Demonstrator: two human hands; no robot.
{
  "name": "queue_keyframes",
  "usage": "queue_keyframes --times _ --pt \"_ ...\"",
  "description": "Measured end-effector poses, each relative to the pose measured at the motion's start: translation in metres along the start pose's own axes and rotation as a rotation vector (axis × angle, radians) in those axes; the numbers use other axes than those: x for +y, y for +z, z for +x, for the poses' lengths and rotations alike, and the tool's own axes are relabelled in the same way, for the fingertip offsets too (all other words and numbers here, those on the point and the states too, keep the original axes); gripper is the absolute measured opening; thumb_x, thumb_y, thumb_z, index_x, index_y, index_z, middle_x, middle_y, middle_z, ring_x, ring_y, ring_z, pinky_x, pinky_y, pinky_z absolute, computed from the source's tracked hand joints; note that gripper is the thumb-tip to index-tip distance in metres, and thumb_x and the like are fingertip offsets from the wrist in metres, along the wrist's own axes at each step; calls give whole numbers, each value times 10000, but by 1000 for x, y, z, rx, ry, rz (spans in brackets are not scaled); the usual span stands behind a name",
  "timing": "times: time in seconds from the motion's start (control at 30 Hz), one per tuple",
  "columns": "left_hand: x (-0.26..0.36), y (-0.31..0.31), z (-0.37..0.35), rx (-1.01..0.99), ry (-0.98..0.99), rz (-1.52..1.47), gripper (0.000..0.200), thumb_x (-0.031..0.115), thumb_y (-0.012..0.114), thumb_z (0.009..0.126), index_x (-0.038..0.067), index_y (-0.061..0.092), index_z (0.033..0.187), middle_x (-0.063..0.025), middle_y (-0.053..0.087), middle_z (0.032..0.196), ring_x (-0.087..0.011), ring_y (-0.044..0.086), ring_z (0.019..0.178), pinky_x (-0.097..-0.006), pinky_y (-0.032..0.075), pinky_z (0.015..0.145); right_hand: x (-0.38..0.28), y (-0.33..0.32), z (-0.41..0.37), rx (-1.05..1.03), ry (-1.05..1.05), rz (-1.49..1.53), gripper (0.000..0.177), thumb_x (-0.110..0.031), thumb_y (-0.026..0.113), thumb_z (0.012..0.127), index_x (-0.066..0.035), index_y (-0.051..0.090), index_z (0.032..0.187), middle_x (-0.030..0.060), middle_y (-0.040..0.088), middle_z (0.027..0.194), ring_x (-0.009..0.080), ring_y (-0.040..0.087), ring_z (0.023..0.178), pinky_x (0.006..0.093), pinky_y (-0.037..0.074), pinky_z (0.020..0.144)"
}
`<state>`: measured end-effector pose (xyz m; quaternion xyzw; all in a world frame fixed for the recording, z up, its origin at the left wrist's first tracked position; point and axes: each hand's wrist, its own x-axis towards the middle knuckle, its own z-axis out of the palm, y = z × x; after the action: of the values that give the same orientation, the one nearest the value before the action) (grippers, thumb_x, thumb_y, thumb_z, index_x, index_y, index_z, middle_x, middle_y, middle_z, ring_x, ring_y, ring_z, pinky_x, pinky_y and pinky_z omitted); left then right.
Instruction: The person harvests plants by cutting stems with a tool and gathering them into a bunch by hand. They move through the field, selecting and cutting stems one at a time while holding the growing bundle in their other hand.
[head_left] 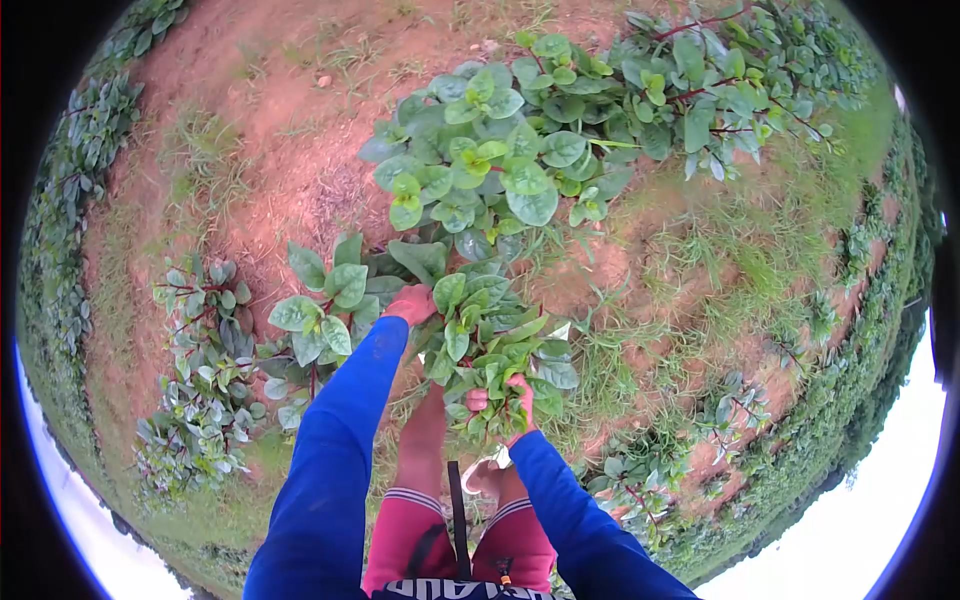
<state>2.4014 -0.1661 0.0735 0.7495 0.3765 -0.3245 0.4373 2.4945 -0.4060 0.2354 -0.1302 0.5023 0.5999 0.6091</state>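
Note:
My right hand (515,402) is closed round a bunch of leafy green stems (500,368), held low in front of my legs. The leaves are broad and glossy, like Malabar spinach. My left hand (412,303) reaches in among the leaves at the bunch's upper left, beside a growing leafy plant (345,287). Foliage hides its fingers, so their grip cannot be made out. Just beyond the hands spreads a larger plant (525,175) with round green leaves.
Reddish soil (290,120) with patches of grass (700,260) lies around me. More reddish-stemmed plants (205,400) grow at the left, and another row (740,70) runs to the upper right. My shoe (485,475) is on the ground below the bunch.

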Motion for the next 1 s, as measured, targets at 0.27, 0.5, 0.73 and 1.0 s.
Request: queue_keyframes --times 0.27,0.5,0.73,1.0 --pt "12 -63 -65 -496 -499 16 336 381 570 873 64 634 963 -77 640 804 -185 562 557 -353 464 525 -45 26 -34 82 183 -57 370 -297 567 743 -66 567 1032 112 503 803 231 446 719 353 420 654" --pt "106 -104 -161 -442 -584 -239 311 357 598 926 49 598 971 -34 560 754 -166 565 664 -354 471 588 -156 27 -92 -267 256 163 382 -307 574 789 -46 566 1068 91 546 919 247 494 790 375 452 676" --pt "435 -199 -15 360 162 -465 377 431 554 986 55 559 1012 -29 532 812 -124 507 774 -307 432 696 -297 108 -167 -457 -172 324 400 -347 590 805 -63 565 1085 83 536 971 245 505 841 382 470 711" --pt "621 -221 128 484 423 -257 450 459 589 913 41 652 1066 -240 694 1019 -407 666 969 -475 511 851 -419 191 -128 -596 -242 146 471 -451 607 836 -102 568 1150 88 520 1078 244 518 982 455 489 833"
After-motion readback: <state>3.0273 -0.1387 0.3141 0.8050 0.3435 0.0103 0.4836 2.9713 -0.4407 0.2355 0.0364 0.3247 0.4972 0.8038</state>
